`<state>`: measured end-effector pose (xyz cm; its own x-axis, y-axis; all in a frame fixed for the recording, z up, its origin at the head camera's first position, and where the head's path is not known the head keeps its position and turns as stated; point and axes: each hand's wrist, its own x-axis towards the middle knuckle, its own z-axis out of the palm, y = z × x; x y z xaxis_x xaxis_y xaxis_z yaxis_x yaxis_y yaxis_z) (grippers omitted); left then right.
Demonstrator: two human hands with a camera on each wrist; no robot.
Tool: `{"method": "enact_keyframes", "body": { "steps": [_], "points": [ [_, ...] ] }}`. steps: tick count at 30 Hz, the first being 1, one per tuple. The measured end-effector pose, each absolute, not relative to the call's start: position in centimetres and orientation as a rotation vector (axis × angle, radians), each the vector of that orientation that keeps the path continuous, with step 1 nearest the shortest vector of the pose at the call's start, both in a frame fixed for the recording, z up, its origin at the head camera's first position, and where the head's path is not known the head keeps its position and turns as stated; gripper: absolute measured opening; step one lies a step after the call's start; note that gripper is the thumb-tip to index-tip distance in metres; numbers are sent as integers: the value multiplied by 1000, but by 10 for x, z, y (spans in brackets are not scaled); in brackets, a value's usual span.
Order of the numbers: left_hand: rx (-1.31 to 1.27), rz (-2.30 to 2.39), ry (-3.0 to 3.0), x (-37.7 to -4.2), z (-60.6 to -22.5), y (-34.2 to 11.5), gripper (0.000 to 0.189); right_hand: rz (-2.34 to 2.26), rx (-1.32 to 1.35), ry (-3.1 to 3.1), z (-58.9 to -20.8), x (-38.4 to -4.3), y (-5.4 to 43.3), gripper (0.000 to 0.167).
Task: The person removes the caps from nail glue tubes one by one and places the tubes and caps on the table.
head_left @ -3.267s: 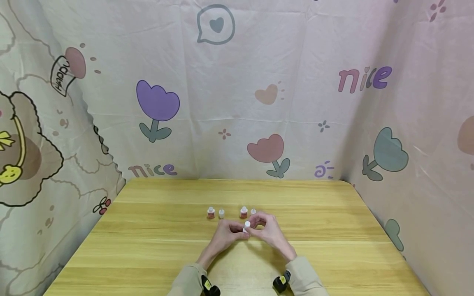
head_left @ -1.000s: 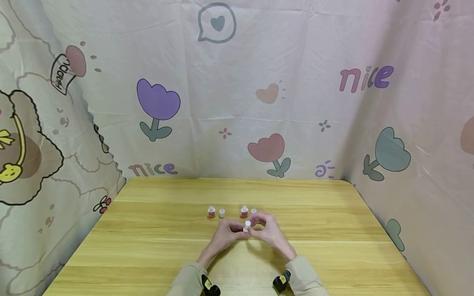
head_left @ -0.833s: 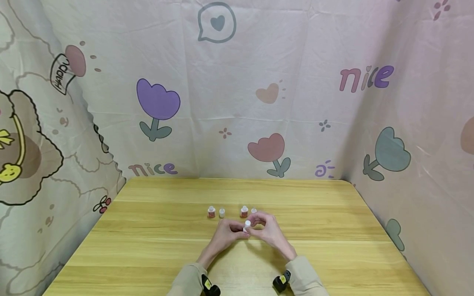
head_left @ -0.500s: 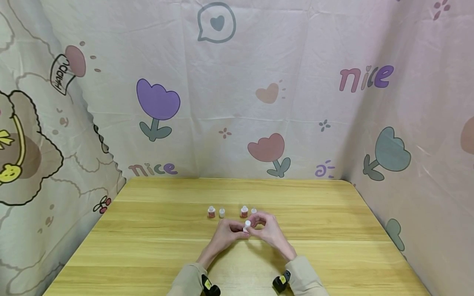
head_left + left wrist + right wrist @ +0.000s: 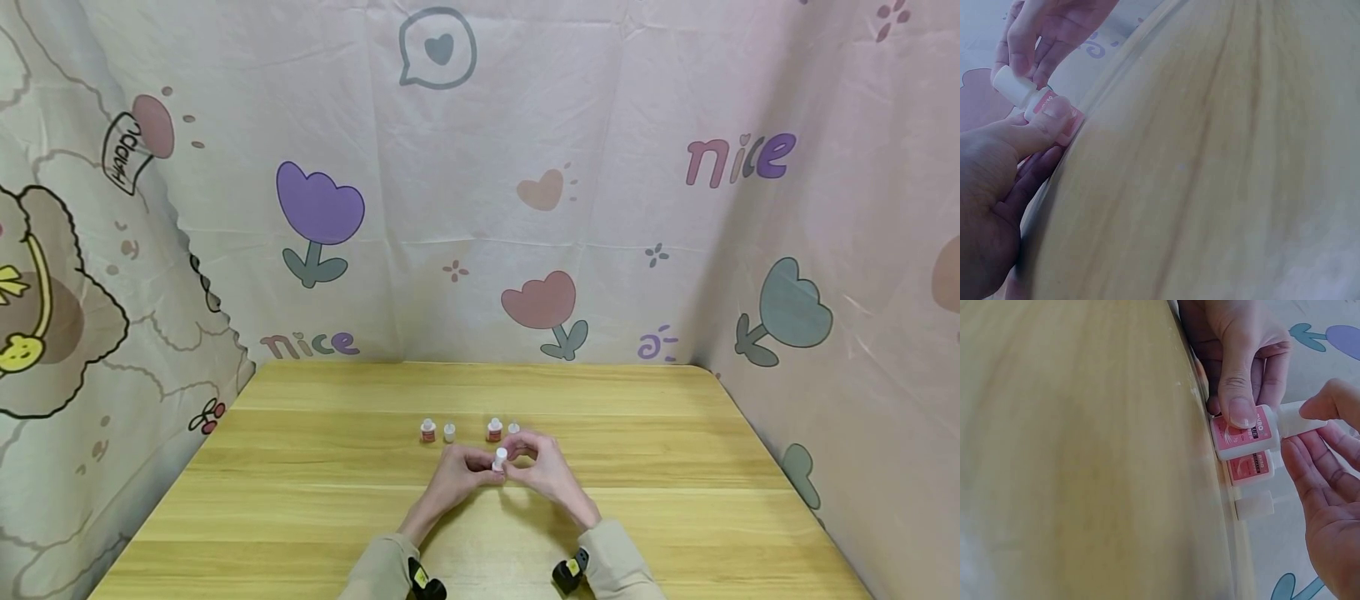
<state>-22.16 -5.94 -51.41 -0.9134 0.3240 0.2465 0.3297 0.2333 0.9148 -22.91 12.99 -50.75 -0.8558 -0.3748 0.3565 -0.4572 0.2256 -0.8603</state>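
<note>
Near the middle of the table, my left hand [image 5: 455, 479] grips a small white bottle with a pink label [image 5: 1244, 434]. Its thumb lies across the label. The bottle leans, its neck toward my right hand [image 5: 547, 468]. A white cap [image 5: 1297, 420] sits at the neck, and my right thumb and fingertips pinch it, as the right wrist view shows. In the left wrist view the same cap [image 5: 1014, 86] and bottle [image 5: 1047, 107] show between the hands.
Beyond my hands stand two similar bottles, one at left [image 5: 427, 431] and one at right [image 5: 494, 430]. Beside each is a loose white cap, left [image 5: 449, 433] and right [image 5: 513, 428], the latter partly behind my right fingers. Patterned cloth [image 5: 450, 317] hangs around the wooden table [image 5: 315, 483].
Both hands stay in the same place with the bottle. My right thumb has shifted slightly down from the cap, so a little more white shows. The standing bottles and loose caps have not moved.
</note>
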Motion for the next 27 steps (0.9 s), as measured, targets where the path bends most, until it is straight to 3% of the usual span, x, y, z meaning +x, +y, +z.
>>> {"method": "enact_keyframes", "body": {
  "steps": [12, 27],
  "points": [
    [-684, -1855, -2449, -222, -514, -62, 17, 1713, 691, -2480, -499, -225, 126, 16],
    [-722, -1875, -2429, -237, -540, -65, 19, 1763, 815, -2413, -506, -229, 131, 19]
  ]
}}
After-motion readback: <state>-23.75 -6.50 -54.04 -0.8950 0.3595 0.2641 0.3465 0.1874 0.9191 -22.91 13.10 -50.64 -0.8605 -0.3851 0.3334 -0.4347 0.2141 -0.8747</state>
